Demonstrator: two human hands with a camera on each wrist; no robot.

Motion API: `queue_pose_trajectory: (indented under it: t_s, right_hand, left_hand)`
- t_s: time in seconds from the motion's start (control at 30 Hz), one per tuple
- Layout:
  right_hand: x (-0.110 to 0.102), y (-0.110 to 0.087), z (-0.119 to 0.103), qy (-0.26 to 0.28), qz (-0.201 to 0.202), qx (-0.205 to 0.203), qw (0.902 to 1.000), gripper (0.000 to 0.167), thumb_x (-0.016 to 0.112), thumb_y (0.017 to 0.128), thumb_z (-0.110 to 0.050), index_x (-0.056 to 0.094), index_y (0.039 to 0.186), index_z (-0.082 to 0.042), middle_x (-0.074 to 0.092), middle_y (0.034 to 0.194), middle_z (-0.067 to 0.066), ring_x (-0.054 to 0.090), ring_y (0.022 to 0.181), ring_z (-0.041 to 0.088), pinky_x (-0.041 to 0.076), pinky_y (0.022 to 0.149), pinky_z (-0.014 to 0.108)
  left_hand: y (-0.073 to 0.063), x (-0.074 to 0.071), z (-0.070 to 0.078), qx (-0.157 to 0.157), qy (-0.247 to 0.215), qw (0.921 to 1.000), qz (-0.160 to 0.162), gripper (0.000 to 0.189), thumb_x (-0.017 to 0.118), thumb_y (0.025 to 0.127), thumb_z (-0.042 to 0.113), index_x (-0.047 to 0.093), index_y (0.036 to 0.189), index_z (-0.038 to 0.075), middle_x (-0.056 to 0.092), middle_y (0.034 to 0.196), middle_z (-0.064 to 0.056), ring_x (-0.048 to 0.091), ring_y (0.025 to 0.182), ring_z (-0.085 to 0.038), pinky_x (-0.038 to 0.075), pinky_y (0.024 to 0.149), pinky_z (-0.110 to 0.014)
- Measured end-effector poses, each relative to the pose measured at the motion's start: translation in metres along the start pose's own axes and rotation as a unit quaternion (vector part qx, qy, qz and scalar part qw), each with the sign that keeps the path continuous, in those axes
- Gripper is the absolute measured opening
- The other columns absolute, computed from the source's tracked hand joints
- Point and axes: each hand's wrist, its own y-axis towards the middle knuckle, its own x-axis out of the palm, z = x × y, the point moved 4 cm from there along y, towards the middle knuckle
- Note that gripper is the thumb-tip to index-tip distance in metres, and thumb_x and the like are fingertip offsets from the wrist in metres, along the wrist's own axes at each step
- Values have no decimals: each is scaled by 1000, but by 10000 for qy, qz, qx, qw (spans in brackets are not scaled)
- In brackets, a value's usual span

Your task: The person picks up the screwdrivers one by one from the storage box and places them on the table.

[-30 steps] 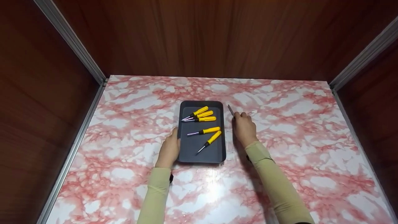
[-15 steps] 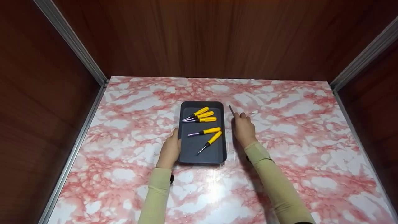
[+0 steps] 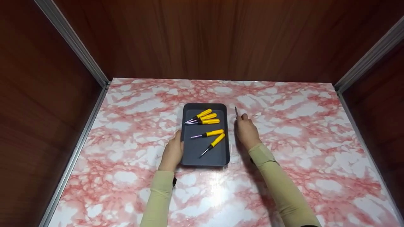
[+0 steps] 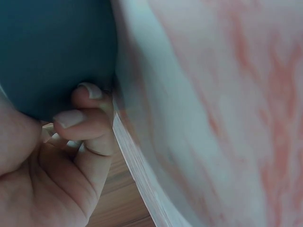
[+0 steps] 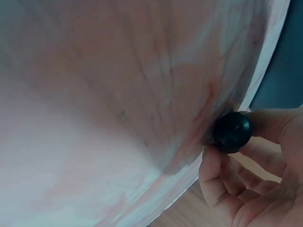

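Note:
A dark grey rectangular tray (image 3: 195,157) lies on the table in the head view, holding several yellow-handled screwdrivers (image 3: 215,133) with black collars and metal shafts. My left hand (image 3: 172,153) grips the tray's left side; in the left wrist view its curled fingertips (image 4: 71,118) press on the dark wall. Just right of the tray, my right hand (image 3: 247,130) pinches a slim tool with a thin grey shaft (image 3: 236,111) pointing away from me. The right wrist view shows the tool's round black end (image 5: 232,131) between thumb and fingers; the rest of its grip is hidden.
The table (image 3: 303,126) has a red-and-white marbled top. A brown wood-look panel (image 3: 202,41) closes the back, with similar panels at both sides. Metal profiles (image 3: 71,44) run along the corners.
The slim tool's tip has swung slightly to the right, and the right hand has turned a little with it. The left hand, tray and yellow screwdrivers keep their arrangement.

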Motion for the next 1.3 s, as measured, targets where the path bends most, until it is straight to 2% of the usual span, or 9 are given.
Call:
queue_pose_trajectory:
  t_s: [0.33, 0.63, 0.77, 1.0, 1.3]
  right_hand:
    - [2, -4, -2, 74, -37, -444, 9990, 19, 65, 86, -1, 63, 101, 11, 51, 93, 24, 61, 72, 40, 53, 61, 48]
    - [2, -6, 0, -302, -7, -637, 9975, 19, 68, 85, -7, 64, 97, 7, 53, 93, 24, 57, 71, 42, 50, 60, 52]
    - [0, -6, 0, -308, 60, -680, 9972, 20, 69, 85, -9, 64, 98, 5, 54, 92, 24, 55, 73, 43, 48, 60, 53]
    - [-1, -7, 2, -370, -76, -586, 9976, 26, 70, 84, -12, 64, 105, 3, 55, 98, 24, 55, 81, 43, 47, 62, 54]
    - [-7, -8, 3, -176, -554, -370, 9976, 52, 77, 79, -19, 58, 122, 1, 51, 113, 23, 53, 95, 43, 46, 74, 55]
  left_hand:
    - [-4, 0, -1, -33, 33, 10000, -23, 42, 57, 92, 4, 45, 133, 3, 65, 92, -28, 65, 78, -44, 48, 66, -55]
    - [-4, 2, -3, 56, 69, 9999, 51, 40, 57, 92, 3, 46, 131, 3, 65, 92, -27, 64, 78, -44, 47, 66, -56]
    - [-3, 2, -3, 35, 85, 10000, 35, 40, 57, 92, 4, 46, 131, 3, 65, 91, -27, 64, 79, -44, 47, 67, -56]
    - [-2, 2, -1, 43, 107, 9999, 46, 40, 56, 93, 4, 46, 131, 3, 65, 90, -28, 64, 78, -44, 47, 66, -56]
    - [0, 0, 1, 91, 45, 9999, 94, 37, 56, 93, 5, 47, 129, 3, 65, 91, -27, 64, 80, -44, 47, 66, -56]
